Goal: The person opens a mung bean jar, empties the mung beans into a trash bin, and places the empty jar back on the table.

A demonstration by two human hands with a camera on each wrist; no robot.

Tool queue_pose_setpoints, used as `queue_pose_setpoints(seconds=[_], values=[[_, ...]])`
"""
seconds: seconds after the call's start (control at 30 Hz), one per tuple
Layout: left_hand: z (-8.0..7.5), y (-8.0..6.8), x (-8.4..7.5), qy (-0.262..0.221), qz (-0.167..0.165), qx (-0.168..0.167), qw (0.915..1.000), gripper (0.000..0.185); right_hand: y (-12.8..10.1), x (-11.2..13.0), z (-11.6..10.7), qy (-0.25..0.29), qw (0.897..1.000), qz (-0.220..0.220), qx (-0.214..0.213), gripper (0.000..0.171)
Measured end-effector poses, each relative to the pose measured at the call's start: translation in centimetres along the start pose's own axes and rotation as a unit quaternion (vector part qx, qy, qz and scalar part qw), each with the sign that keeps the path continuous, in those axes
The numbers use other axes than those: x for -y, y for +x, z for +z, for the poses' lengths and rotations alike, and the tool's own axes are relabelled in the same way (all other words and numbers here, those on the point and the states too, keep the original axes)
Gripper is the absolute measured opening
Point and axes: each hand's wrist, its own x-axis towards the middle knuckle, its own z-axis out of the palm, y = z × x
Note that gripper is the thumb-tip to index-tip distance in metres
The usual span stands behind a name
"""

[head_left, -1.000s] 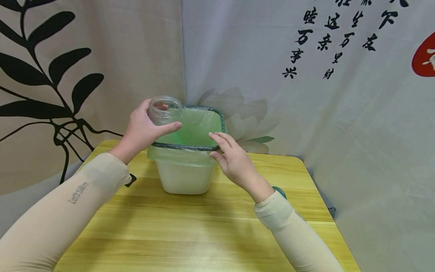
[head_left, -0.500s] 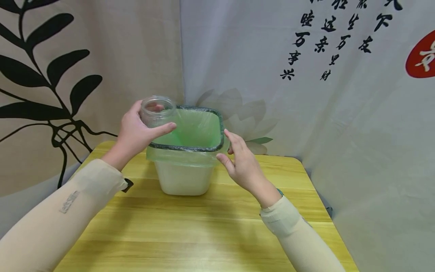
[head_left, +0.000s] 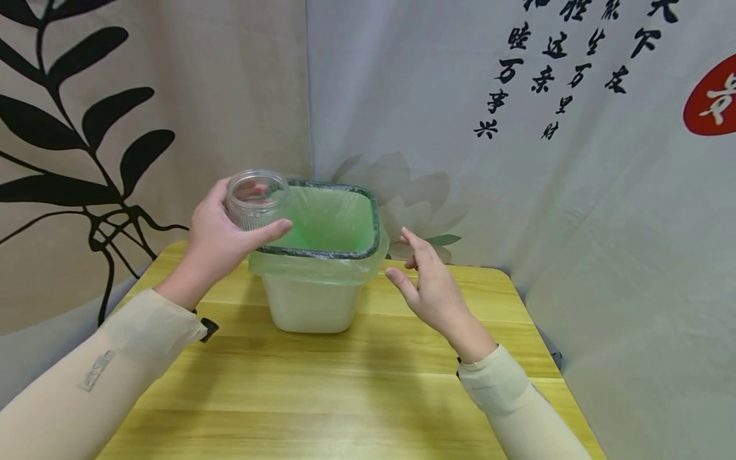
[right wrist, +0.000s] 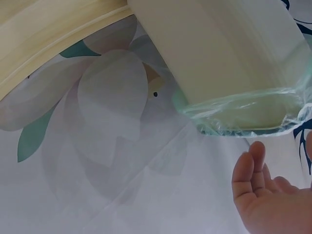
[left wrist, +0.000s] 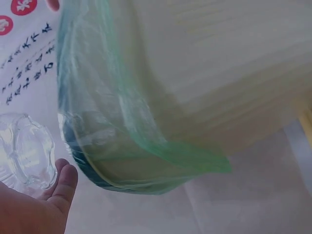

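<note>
left hand (head_left: 221, 239) gripping glass jar (head_left: 255, 199) beside bin (head_left: 313, 300) rim; right hand (head_left: 434, 291) spread, now pulling clear of the liner (head_left: 322, 223); bin standing unsteadied

Left hand (left wrist: 29, 209) holds glass jar (left wrist: 24, 151); bin (left wrist: 204, 78) with green bag (left wrist: 112, 122) just right of the grip.

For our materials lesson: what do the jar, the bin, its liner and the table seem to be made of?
Jar: clear ribbed glass or hard plastic, see-through.
Bin: matte cream plastic, smooth walls.
Liner: thin green film, translucent and wrinkled.
Table: yellowish wood or laminate, grain lines, slight sheen.
</note>
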Motion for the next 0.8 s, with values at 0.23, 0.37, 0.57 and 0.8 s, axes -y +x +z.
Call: queue_pose_setpoints(seconds=[0.23, 0.37, 0.57, 0.8], values=[[-0.4, -1.4, -0.1, 0.002, -0.006, -0.015, 0.9999, 0.088, -0.9, -0.2, -1.0, 0.014, 1.0, 0.023, 0.0, 0.073], [-0.7, -2.4, 0.0, -0.005, -0.005, -0.018, 0.9998, 0.086, -1.5, -0.3, -1.8, 0.028, 0.999, 0.03, -0.008, 0.071], [-0.8, -4.0, 0.5, -0.02, 0.007, -0.033, 0.9992, 0.084, -2.6, -1.1, -2.8, 0.055, 0.998, 0.026, -0.025, 0.064], [-0.5, -6.1, 1.5, -0.018, 0.012, -0.052, 0.9984, 0.083, -4.1, -2.2, -3.4, 0.058, 0.997, 0.028, -0.034, 0.054]])
